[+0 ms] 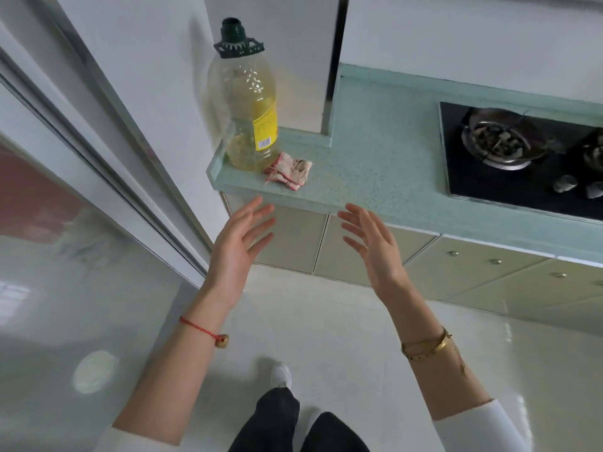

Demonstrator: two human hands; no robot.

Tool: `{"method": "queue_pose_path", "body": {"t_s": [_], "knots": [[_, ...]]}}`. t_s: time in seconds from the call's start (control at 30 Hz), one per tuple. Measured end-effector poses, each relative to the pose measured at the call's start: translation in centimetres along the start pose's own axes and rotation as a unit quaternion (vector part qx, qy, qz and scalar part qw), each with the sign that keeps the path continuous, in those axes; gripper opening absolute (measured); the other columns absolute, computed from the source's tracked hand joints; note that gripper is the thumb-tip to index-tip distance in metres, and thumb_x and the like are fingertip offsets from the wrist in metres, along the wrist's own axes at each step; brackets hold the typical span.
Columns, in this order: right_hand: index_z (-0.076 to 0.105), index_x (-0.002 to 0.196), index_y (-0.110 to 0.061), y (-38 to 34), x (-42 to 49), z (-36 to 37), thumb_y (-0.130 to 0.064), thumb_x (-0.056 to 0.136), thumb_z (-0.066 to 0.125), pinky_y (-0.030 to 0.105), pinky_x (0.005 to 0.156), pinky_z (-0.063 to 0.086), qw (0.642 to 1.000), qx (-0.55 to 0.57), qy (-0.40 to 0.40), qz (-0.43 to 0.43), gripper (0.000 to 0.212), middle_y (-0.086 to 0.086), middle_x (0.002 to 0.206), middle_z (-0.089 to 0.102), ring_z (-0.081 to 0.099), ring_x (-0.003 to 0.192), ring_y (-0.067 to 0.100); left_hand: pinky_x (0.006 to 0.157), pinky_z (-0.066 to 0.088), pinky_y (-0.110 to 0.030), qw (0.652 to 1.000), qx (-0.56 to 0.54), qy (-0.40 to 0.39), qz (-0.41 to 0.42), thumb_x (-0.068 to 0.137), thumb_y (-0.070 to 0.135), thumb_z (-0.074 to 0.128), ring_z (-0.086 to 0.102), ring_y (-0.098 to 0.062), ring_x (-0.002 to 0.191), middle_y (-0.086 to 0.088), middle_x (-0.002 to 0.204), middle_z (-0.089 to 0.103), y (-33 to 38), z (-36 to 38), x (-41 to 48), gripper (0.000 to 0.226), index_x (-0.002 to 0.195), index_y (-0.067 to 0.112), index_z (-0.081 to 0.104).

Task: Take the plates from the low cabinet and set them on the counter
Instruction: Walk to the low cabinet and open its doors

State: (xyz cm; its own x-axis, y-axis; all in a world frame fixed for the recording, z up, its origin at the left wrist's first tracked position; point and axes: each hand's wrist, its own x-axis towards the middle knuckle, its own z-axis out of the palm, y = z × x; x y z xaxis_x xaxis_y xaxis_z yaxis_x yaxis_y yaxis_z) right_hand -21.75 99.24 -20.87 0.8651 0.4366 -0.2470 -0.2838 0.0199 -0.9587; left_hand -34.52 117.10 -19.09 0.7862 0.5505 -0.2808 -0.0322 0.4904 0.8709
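A pale green speckled counter (375,158) runs across the upper right. Beneath it are beige low cabinet doors (287,236), all shut. No plates are in view. My left hand (236,246) hovers in front of the left cabinet door, fingers spread, palm facing right, holding nothing. My right hand (372,243) hovers in front of the neighbouring door, fingers apart, palm facing left, also holding nothing. Both hands are just below the counter's front edge.
A large oil bottle (248,102) with a dark green cap stands at the counter's left end, a folded rag (288,171) beside it. A black gas hob (522,154) sits at the right. A sliding door frame (107,132) borders the left. My feet stand on a glossy floor.
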Motion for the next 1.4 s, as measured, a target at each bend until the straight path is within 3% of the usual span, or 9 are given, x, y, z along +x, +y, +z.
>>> {"method": "queue_pose_path", "body": {"t_s": [0.27, 0.53, 0.73, 0.87, 1.03, 1.2, 1.27, 1.33, 1.4], "knots": [[0.062, 0.122, -0.021, 8.9, 5.3, -2.3, -0.029, 0.104, 0.040, 0.038, 0.104, 0.047, 0.999, -0.031, 0.013, -0.036, 0.030, 0.000, 0.120, 0.068, 0.060, 0.119, 0.020, 0.103, 0.051, -0.037, 1.000, 0.012, -0.003, 0.004, 0.103, 0.022, 0.044, 0.064, -0.022, 0.123, -0.005, 0.130, 0.068, -9.7, -1.7, 6.6, 0.038, 0.138, 0.015, 0.056], [0.067, 0.103, -0.030, 22.0, 15.1, -5.0, -0.023, 0.104, 0.042, 0.031, 0.091, 0.051, 0.993, -0.040, 0.025, -0.106, 0.026, -0.010, 0.107, 0.071, 0.065, 0.105, 0.012, 0.089, 0.055, -0.027, 0.998, 0.045, -0.022, 0.026, 0.102, 0.018, 0.045, 0.065, -0.023, 0.119, -0.005, 0.128, 0.069, -22.9, -3.2, 17.6, 0.036, 0.136, 0.016, 0.056], [0.065, 0.109, -0.035, 27.8, 22.5, -6.3, -0.024, 0.103, 0.044, 0.023, 0.077, 0.054, 0.979, -0.077, -0.009, -0.189, 0.024, -0.013, 0.110, 0.069, 0.067, 0.097, 0.011, 0.094, 0.055, -0.031, 0.992, 0.065, -0.058, 0.096, 0.098, 0.021, 0.060, 0.068, -0.016, 0.116, 0.000, 0.127, 0.070, -28.6, -2.6, 25.2, 0.045, 0.141, 0.015, 0.050], [0.060, 0.123, -0.032, 29.7, 26.0, -6.3, -0.024, 0.102, 0.045, 0.021, 0.081, 0.053, 0.961, -0.105, -0.024, -0.255, 0.027, -0.016, 0.116, 0.066, 0.066, 0.102, 0.005, 0.103, 0.052, -0.036, 0.983, 0.082, -0.075, 0.143, 0.095, 0.022, 0.064, 0.068, -0.013, 0.114, 0.001, 0.131, 0.067, -30.2, -3.0, 28.5, 0.050, 0.142, 0.015, 0.049], [0.054, 0.133, -0.026, 30.7, 27.1, -6.2, -0.025, 0.101, 0.047, 0.020, 0.085, 0.052, 0.943, -0.123, -0.015, -0.310, 0.033, -0.010, 0.122, 0.064, 0.062, 0.110, 0.004, 0.105, 0.051, -0.040, 0.977, 0.031, -0.131, 0.164, 0.100, 0.006, 0.053, 0.064, -0.023, 0.123, -0.007, 0.134, 0.065, -30.9, -3.2, 30.1, 0.039, 0.138, 0.006, 0.054], [0.052, 0.137, -0.021, 30.8, 27.2, -6.0, -0.025, 0.100, 0.049, 0.043, 0.101, 0.051, 0.933, -0.162, 0.004, -0.321, 0.037, -0.003, 0.127, 0.062, 0.061, 0.116, 0.016, 0.109, 0.047, -0.043, 0.976, 0.012, -0.137, 0.171, 0.099, -0.007, 0.045, 0.058, -0.029, 0.129, -0.014, 0.139, 0.061, -31.2, -3.0, 30.1, 0.042, 0.140, 0.000, 0.049], [0.051, 0.137, -0.020, 30.8, 27.0, -5.8, -0.026, 0.100, 0.050, 0.046, 0.103, 0.050, 0.926, -0.184, 0.015, -0.329, 0.038, -0.004, 0.127, 0.062, 0.061, 0.115, 0.016, 0.109, 0.046, -0.042, 0.974, 0.016, -0.136, 0.180, 0.098, -0.010, 0.045, 0.056, -0.028, 0.131, -0.015, 0.139, 0.061, -31.3, -3.0, 29.8, 0.042, 0.139, 0.001, 0.049], [0.050, 0.137, -0.018, 30.7, 26.9, -5.6, -0.024, 0.099, 0.050, 0.044, 0.102, 0.050, 0.919, -0.200, 0.022, -0.337, 0.039, -0.001, 0.129, 0.060, 0.060, 0.115, 0.016, 0.111, 0.045, -0.043, 0.973, 0.015, -0.135, 0.186, 0.097, -0.012, 0.044, 0.055, -0.028, 0.132, -0.016, 0.139, 0.060, -31.4, -3.2, 29.6, 0.043, 0.139, 0.001, 0.046], [0.049, 0.138, -0.017, 30.7, 26.8, -5.4, -0.023, 0.099, 0.051, 0.030, 0.099, 0.049, 0.911, -0.222, 0.031, -0.347, 0.040, 0.002, 0.130, 0.058, 0.058, 0.112, 0.013, 0.110, 0.045, -0.042, 0.974, 0.000, -0.140, 0.180, 0.097, -0.014, 0.043, 0.056, -0.027, 0.129, -0.017, 0.138, 0.059, -31.5, -3.6, 29.4, 0.047, 0.142, -0.001, 0.041]]}}
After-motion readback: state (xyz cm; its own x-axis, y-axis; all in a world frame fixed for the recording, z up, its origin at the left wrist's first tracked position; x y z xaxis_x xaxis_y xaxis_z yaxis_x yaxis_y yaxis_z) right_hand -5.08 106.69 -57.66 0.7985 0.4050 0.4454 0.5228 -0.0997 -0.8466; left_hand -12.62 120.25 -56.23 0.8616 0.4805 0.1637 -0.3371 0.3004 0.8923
